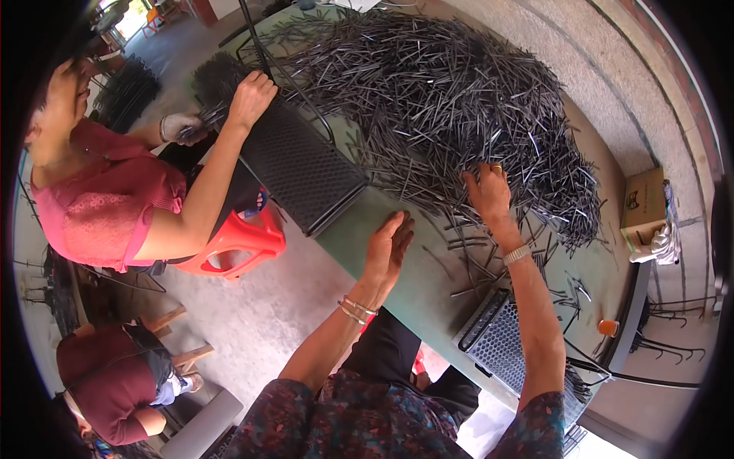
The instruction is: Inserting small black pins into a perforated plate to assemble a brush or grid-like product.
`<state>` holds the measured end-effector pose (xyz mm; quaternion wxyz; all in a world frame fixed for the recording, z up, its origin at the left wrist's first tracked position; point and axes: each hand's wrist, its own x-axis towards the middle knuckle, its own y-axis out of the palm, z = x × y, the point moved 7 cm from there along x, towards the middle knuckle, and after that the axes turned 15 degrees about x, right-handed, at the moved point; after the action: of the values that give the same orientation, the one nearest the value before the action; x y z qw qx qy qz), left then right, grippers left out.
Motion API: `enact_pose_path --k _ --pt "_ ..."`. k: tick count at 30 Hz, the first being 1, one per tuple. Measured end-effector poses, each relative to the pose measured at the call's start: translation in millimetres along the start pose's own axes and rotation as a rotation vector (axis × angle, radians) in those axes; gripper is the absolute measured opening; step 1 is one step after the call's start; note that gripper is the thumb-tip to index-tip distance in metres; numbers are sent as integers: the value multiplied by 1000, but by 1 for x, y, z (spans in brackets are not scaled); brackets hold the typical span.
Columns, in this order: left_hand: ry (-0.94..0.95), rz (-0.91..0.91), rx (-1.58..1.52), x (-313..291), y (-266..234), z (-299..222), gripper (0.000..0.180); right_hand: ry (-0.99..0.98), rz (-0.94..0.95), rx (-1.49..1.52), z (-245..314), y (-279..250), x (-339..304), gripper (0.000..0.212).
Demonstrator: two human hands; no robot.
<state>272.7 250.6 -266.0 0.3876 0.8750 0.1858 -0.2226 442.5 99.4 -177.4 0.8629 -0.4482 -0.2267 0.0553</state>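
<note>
1. Dull-green flat worktable (428, 310) ran diagonally thru the view, w/ pale-grey concrete floor (199, 321) off its L side.
2. Large loose heap of thin, shiny black strips (443, 84) covered most of the tbl's far half; a few strays lay nearer you.
3. Your R hand (489, 193), gold-coloured ring on one finger, was at the heap's near edge, fingers part-bent, tips down by the strips; couldn't tell if it had hold of any.
4. Your L hand (384, 249) was at the tbl's near-left edge, palm turned inward, thumb apart from loosely straight fingers, nothing seen in it.
5. Black rectangular tray w/ honeycomb holes (493, 333) sat at the near edge, partly hidden under your R forearm.
6. Co-worker in pink short-sleeved top (107, 206) was at L, by a red plastic stool (260, 241), one bare hand (252, 99) near a long black perforated rack (302, 168).
7. Brown cardboard box (644, 203) & small orange cup-like item (608, 327) were at far R.
</note>
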Motion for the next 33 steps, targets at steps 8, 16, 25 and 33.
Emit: enact_pose_path --k 8,16,25,33 --pt "-17 -56 110 34 11 -7 32 321 128 -96 -27 34 2 55" --pt "-76 -106 155 62 32 -13 19 308 10 -79 -25 41 -3 44" --pt "-87 -132 392 114 43 -9 22 260 -4 86 -36 47 -6 36" --pt "-50 -63 489 113 52 -17 30 577 99 189 -67 56 3 55"
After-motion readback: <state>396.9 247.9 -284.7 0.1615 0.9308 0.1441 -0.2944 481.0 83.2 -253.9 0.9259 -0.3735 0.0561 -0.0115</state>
